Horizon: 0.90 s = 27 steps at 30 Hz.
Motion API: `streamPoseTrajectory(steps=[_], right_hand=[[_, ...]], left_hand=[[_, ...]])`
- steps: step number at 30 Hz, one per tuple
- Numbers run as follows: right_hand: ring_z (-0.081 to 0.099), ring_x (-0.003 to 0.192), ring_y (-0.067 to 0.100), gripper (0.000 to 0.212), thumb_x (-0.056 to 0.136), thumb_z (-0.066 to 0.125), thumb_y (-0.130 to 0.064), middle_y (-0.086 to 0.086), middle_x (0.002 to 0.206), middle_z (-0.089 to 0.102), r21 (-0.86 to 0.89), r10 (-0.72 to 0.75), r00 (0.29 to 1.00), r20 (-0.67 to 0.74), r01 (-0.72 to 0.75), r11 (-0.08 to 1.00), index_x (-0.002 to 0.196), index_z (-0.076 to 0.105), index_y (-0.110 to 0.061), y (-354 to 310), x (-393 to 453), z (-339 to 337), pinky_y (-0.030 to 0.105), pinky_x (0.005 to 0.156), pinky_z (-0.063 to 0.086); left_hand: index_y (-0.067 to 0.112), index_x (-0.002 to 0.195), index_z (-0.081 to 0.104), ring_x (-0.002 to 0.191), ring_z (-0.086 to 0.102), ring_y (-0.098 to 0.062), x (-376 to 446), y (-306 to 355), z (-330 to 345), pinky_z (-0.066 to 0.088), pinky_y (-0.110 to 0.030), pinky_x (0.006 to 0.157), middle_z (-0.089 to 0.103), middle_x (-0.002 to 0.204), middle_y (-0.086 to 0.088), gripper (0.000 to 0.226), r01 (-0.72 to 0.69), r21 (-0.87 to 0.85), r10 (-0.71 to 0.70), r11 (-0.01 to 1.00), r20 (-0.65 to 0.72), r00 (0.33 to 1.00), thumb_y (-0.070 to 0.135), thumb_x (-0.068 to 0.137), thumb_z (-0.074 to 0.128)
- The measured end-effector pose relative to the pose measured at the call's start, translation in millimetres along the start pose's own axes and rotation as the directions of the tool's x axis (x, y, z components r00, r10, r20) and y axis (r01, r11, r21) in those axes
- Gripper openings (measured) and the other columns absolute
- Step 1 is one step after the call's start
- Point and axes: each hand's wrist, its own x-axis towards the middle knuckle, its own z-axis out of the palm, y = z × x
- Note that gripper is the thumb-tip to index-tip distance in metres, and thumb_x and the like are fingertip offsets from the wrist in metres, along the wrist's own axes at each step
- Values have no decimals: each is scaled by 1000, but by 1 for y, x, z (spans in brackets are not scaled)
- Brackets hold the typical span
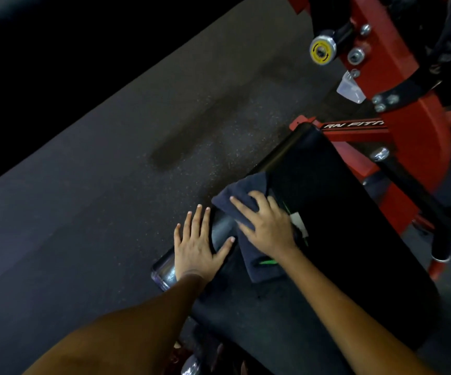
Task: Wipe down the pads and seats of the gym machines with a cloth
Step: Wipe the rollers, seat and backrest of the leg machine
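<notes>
A black padded seat point(340, 212) of a red gym machine fills the lower right. A dark blue cloth point(235, 201) lies draped over the seat's left edge. My right hand point(267, 226) presses flat on the cloth with fingers spread. My left hand point(197, 247) rests flat and open on the seat's left edge, just left of the cloth, over a chrome bar point(164, 272) that sticks out below the pad. A green and white logo on the pad is partly hidden by my right hand.
The red machine frame point(408, 125) with bolts and a yellow-capped adjustment knob point(322, 50) rises at the upper right. Dark speckled rubber floor point(110, 185) spreads to the left. A black handle with a red end point(439, 253) sits right of the seat.
</notes>
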Motion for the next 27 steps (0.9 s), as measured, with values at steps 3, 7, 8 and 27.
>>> streamPoseTrajectory(steps=[3,7,8,27], right_hand=[[60,86,34,42,87,53,-40,12,115,59,-25,224,974,-45,-225,974,127,61,-28,42,29,-8,34,55,49],[56,93,35,43,87,62,-39,13,121,53,9,590,802,-96,-592,806,128,59,-28,46,51,-10,38,62,49],[57,91,34,43,86,62,-39,13,119,55,-2,514,852,-102,-517,856,127,60,-28,33,44,-8,37,61,48],[61,88,35,45,86,49,-46,11,117,59,78,-65,997,38,62,995,125,62,-28,74,32,-11,38,60,55]], left_hand=[[17,147,33,141,30,-25,0,0,-1,26,-49,111,31,154,-2,84,3,13,-3,1000,6,1000,73,85,22],[19,148,31,141,29,-26,0,0,-1,26,-50,112,29,155,-2,82,-3,30,3,1000,3,1000,73,86,21],[20,148,31,142,28,-26,0,0,-1,25,-50,112,28,155,-2,82,-4,25,4,1000,-3,1000,72,86,22],[24,150,24,146,16,-24,-3,0,0,10,-48,116,21,158,-1,84,23,30,-24,999,22,999,73,82,20]])
